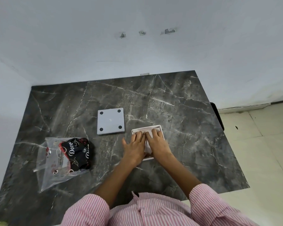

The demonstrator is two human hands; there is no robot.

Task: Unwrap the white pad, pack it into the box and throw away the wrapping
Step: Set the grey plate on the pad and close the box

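Left hand [135,148] and right hand [157,142] (fingers spread) flat on pad [148,146] in box [160,128]

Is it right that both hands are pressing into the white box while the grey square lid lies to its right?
Not quite. In the head view the grey lid lies left of the white box, not right. Both the left hand and right hand do press into it.
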